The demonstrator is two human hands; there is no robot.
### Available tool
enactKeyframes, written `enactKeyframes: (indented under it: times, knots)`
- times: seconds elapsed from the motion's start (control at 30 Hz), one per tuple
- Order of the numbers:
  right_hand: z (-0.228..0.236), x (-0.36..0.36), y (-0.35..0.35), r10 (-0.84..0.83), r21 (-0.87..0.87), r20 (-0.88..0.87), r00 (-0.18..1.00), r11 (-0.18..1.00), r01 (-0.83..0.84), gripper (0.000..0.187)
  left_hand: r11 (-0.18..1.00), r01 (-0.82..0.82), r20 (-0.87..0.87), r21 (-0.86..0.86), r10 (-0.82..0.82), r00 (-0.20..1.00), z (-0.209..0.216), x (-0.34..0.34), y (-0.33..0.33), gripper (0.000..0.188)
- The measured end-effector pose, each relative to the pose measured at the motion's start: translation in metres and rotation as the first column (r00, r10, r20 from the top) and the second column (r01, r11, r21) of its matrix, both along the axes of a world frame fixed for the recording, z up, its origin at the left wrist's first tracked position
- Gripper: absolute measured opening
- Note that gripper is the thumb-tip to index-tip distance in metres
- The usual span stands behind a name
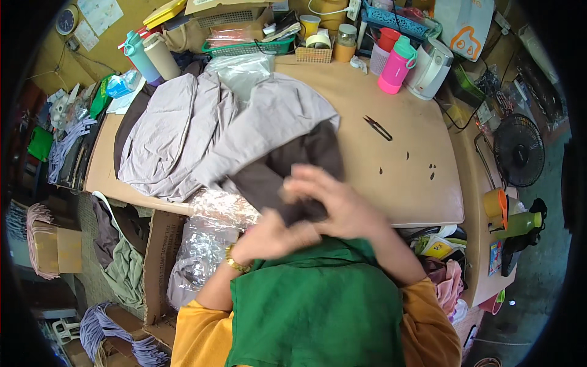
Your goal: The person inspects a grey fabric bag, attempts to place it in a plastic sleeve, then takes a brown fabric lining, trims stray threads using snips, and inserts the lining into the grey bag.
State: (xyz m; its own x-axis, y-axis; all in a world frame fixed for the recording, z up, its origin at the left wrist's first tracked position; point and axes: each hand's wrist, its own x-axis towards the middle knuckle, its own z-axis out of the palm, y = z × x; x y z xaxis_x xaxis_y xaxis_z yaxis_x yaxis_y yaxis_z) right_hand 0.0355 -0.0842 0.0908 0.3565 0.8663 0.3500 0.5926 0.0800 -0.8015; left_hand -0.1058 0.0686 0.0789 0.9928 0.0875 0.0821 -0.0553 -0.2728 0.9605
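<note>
A garment of light grey and dark brown cloth (263,134) lies in front of me, its brown part (260,183) bunched toward the table's near edge. My left hand (275,238), with a gold-coloured watch (237,260) at the wrist, is closed on the lower end of the brown cloth. Over the same cloth, just right of it, is my right hand (333,202); its fingers are curved and smeared by motion, so their grip is unclear. Another light grey garment (171,134) is spread flat to the left, partly touching the first.
Black thread snips (378,128) and several small dark scraps (408,156) lie on the tan tabletop (361,92) at right. Bottles, baskets and a kettle (430,68) line the back. An open carton (160,257) with clear plastic stands at my left, a black fan (520,150) far right.
</note>
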Motion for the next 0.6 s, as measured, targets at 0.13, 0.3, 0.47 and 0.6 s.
enactKeyframes:
  times: [0.13,0.3,0.47,0.6]
  knots:
    - [-0.051,0.011,-0.054,0.001,-0.117,-0.210,0.978,0.993,-0.027,0.016,0.866,0.496,-0.048,0.070,-0.493,0.869,0.021,0.019,0.027,0.051]
    - [-0.085,-0.008,-0.087,-0.131,-0.015,-0.329,0.935,0.991,0.133,0.016,0.685,-0.277,0.186,0.674,0.206,0.961,-0.023,0.073,0.032,0.025]
    - [-0.078,-0.023,-0.090,-0.149,-0.110,-0.376,0.914,0.987,0.116,0.020,0.514,-0.106,0.010,0.851,0.187,0.982,-0.063,0.085,0.027,0.030]
    - [-0.068,-0.023,-0.086,-0.110,-0.078,-0.287,0.952,0.993,0.091,0.024,0.323,-0.033,0.022,0.946,0.039,0.999,-0.071,0.086,0.030,0.014]
